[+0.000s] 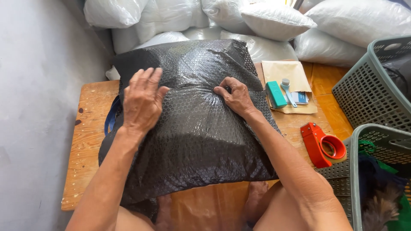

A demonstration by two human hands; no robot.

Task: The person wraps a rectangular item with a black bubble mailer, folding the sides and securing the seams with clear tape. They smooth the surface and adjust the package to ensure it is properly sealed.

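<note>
Bubble wrap, black and glossy, covers a bulky cushion-shaped parcel (192, 128) that fills the middle of the wooden bench (85, 141) in front of me. My left hand (141, 100) lies flat on the parcel's upper left part, fingers spread and extended, palm pressing down; that grip is fully open and closes on nothing. My right hand (235, 96) sits just to the right of it, near the parcel's centre, with the fingers curled inward and pinching a fold of the wrap, so the film radiates in tight creases from the fingertips. That grip is closed on the wrap itself.

Left of my left hand, a blue strap (112, 116) peeks out from under the parcel's edge. To the right of my right hand, just beyond the parcel, a tan padded envelope (289, 72) lies on the bench with a teal box (275, 94) and a small light-blue tool (287, 90) on top of it. Nearer to me on that side rests a red tape dispenser (321, 143). Farther right stand two grey perforated plastic baskets (372, 90), the near one holding green and dark cloth. Beyond both hands, white stuffed plastic bags (274, 19) are piled up. A grey wall (38, 85) runs along the left.
</note>
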